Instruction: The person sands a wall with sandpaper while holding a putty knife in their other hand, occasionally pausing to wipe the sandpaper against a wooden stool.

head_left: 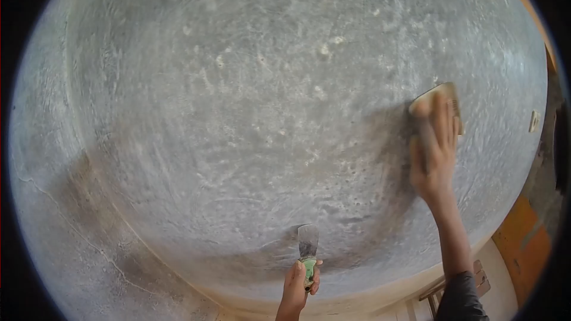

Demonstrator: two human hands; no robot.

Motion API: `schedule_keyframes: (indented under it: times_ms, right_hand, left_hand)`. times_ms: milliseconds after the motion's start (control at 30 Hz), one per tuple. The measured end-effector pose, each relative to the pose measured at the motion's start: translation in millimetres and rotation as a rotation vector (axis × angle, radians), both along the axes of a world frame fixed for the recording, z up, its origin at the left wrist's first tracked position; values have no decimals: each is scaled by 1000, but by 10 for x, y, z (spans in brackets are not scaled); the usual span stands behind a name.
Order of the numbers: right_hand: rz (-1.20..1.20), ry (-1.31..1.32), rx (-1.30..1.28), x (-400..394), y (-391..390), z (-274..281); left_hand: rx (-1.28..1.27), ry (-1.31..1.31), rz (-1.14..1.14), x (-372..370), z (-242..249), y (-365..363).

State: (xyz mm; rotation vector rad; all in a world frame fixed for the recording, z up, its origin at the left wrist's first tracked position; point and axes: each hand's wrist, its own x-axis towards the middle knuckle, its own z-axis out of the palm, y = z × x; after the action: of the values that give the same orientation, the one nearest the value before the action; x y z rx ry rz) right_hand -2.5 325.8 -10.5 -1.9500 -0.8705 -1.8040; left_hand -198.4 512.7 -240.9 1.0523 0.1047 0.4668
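A grey plastered wall [256, 125] with pale patches and scratches fills most of the view. My left hand [295, 285], low in the middle, is closed around the green handle of a putty knife [308, 244]. Its metal blade points up, close to the wall; whether it touches cannot be told. On the right, my right hand [436, 154] is raised with its fingers pressing a flat beige piece like sandpaper [445, 92] to the wall. The fingers are slightly blurred, and they cover most of that piece.
At the left a second wall [44, 202] with a long crack meets this one in a corner. A small switch or socket plate [534, 121] sits at the far right. Below it is an orange panel [523, 244], and a wooden item [433, 294] stands near my right forearm.
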Motion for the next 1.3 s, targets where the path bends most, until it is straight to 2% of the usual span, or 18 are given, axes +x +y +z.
schedule_keyframes:
  times_ms: [133,233,267,300,367,433,500,533,667,767,833,867,900,967,1100,1167,1233,1300]
  right_hand:
    - [258,-33,-568,-207,337,-472]
    - [92,-208,-776,-224,428,-418]
    - [231,5,-490,-303,349,-232]
    - [239,0,-493,-299,372,-122]
    - [96,-12,15,-285,439,3]
    - [43,-4,-59,-360,615,-318]
    - [254,-55,-747,-550,792,-684]
    - [257,-48,-741,-585,829,-666]
    - [71,86,-9,-631,946,-221]
    - [44,19,112,-739,1460,-463]
    - [105,277,-222,-1257,1972,-947]
    - [333,645,-775,-1739,1879,-619]
    - [330,652,-771,-1695,2037,-714]
    - [120,129,-208,-1472,2391,-942]
    - [35,165,167,-1550,2580,-585]
    - [82,197,-34,-1771,2769,-920]
    - [365,72,-604,-1943,2926,-1140]
    - [290,104,-593,-1853,2773,-821]
  left_hand:
    - [-21,13,39,-39,-14,-15]
    - [-34,24,74,-108,-80,13]
    - [-20,17,86,-121,-92,46]
    - [-23,14,96,-148,-111,82]
    - [-79,16,101,-208,-149,159]
    - [-73,13,108,-276,-145,241]
    - [-67,17,110,-401,-116,345]
    - [-40,20,93,-481,-88,411]
    - [-91,12,45,-774,-74,808]
    - [-118,49,27,-1017,-70,1074]
    - [-128,63,13,-1185,-58,1243]
    - [-138,74,0,-1268,-55,1324]
    - [-136,80,-6,-1360,-59,1413]
    - [-161,131,-6,-1506,-42,1583]
    - [-182,168,-32,-1746,75,1795]
    - [-240,210,-18,-1817,43,1856]
    - [-268,201,-51,-1894,-63,1943]
    - [-294,173,-79,-1907,-43,2039]
